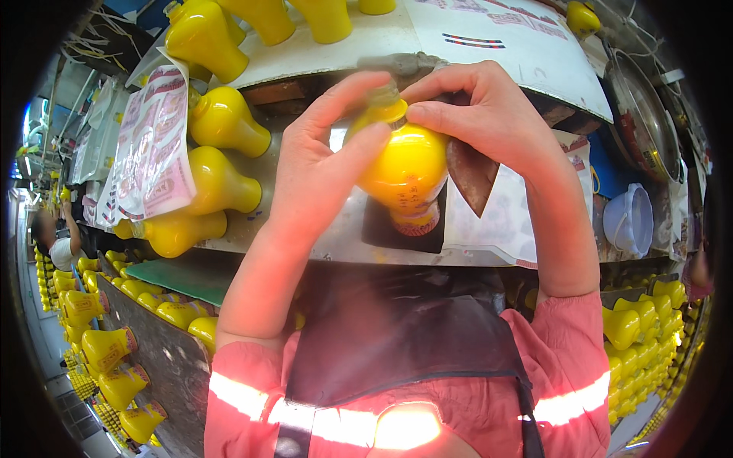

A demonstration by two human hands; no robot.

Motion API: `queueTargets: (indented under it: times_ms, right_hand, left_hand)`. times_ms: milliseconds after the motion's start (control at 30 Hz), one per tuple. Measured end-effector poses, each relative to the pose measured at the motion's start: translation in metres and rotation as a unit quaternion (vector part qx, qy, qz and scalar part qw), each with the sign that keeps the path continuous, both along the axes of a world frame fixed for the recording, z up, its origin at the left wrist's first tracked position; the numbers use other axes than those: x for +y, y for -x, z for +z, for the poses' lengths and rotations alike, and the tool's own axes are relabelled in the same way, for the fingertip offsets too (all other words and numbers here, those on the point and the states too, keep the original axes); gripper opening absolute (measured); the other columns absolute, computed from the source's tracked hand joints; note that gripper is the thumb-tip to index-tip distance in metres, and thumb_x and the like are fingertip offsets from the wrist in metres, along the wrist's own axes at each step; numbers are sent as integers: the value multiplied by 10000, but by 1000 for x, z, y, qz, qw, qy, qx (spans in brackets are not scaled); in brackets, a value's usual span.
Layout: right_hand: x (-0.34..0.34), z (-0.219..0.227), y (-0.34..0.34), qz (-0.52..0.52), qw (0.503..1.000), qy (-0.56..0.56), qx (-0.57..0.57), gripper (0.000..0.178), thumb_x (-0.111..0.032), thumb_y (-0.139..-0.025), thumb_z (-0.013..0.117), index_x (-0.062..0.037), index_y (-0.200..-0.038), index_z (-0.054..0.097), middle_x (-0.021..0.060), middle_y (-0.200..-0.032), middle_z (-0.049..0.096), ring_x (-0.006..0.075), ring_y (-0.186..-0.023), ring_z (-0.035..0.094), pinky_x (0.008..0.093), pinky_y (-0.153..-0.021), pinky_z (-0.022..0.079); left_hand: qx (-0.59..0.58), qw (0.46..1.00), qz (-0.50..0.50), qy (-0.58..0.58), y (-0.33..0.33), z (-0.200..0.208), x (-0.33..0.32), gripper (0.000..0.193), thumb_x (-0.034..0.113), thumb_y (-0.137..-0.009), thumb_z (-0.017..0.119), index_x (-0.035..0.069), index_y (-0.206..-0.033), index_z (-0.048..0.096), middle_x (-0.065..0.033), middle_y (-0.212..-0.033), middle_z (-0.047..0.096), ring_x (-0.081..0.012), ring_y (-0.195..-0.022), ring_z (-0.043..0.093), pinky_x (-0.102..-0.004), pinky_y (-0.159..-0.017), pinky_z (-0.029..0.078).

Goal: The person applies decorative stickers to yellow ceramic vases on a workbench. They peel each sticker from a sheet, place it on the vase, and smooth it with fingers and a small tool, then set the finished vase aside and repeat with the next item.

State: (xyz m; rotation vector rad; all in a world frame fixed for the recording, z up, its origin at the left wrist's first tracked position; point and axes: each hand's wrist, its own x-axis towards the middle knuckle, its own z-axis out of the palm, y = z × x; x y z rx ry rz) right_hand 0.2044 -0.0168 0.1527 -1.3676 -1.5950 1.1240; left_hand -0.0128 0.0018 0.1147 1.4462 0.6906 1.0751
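A glossy yellow bottle (405, 168) stands in front of me, with a round shoulder, a waist narrowing below it, and a patterned band at its foot. Around the left side of its neck curve the thumb and fingers of my left hand (317, 156). My right hand (492, 114) pinches the neck from the other side, thumb and index finger at the rim. A blurred, pale clear piece (384, 93) sits at the bottle's top between my fingers. Below my right palm shows a brown, pointed triangular blade-like piece (469, 179); whether that hand holds it, I cannot tell.
Plain yellow bottles (229, 122) lie at the left beside printed sheets (156, 145). More stand along a raised white board (519, 53). A pale bucket (628, 220) is at the right. Rows of yellow bottles (645, 336) fill both sides. Another person (61, 244) is far left.
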Motion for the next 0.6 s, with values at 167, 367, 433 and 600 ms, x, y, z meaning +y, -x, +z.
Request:
queueTargets:
  times_ms: [167, 367, 433, 600]
  right_hand:
    - [0, 2, -2, 14, 1000, 8, -6, 272, -171, -910, 755, 32, -1092, 757, 44, -907, 739, 67, -835, 654, 236, -765, 529]
    - [-2, -6, 0, 21, 998, -49, -12, 258, -155, -936, 714, 33, -1108, 754, 30, -924, 735, 68, -825, 652, 240, -764, 531]
    - [-4, -10, 1, 22, 996, -83, -24, 252, -144, -959, 676, 34, -1123, 748, 32, -930, 726, 73, -834, 651, 245, -776, 528]
    - [-12, -14, 3, -6, 995, -99, -25, 271, -138, -990, 622, 29, -1175, 728, 59, -941, 704, 90, -884, 645, 264, -804, 512]
  left_hand:
    - [25, 999, 23, -21, -5, 6, -1, 399, 25, -879, 717, 47, -1275, 677, -34, -1145, 704, -112, -1092, 618, -289, -1009, 476]
    - [31, 996, 80, -20, -15, 6, -7, 382, 32, -846, 733, 66, -1222, 674, -31, -1047, 686, -91, -1020, 613, -264, -937, 495]
    - [37, 995, 92, -14, -17, 6, -7, 380, 33, -838, 734, 66, -1213, 675, -21, -1027, 672, -91, -996, 608, -264, -923, 494]
    - [55, 990, 123, -34, -20, 3, -9, 381, 36, -827, 733, 68, -1203, 682, -9, -991, 646, -94, -956, 597, -266, -902, 495]
